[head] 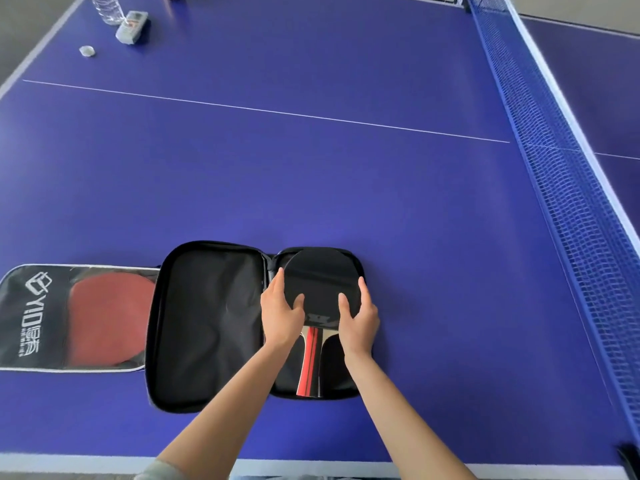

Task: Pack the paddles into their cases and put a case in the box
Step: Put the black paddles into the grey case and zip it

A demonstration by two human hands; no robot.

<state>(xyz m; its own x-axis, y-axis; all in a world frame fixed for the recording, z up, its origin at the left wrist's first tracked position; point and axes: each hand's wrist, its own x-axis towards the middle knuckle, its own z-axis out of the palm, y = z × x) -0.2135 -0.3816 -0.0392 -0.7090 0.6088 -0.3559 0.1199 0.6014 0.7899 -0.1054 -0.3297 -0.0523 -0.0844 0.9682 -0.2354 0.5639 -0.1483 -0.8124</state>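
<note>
A black zip case (207, 327) lies unzipped and spread flat on the blue table. In its right half lies a black-faced paddle (320, 282) with a red and black handle pointing toward me. My left hand (280, 311) holds the blade's left edge, thumb on the rubber. My right hand (358, 315) holds the blade's right edge the same way. To the left, a second paddle with a red face (107, 317) sits inside a clear-fronted sleeve case (31, 317) with a white logo. No box is in view.
The table tennis net (561, 161) runs along the right side. At the far left corner stand a clear water bottle (105, 8), a small grey device (131, 27) and a bottle cap (87, 50). The table's near edge (311, 467) is just below my arms.
</note>
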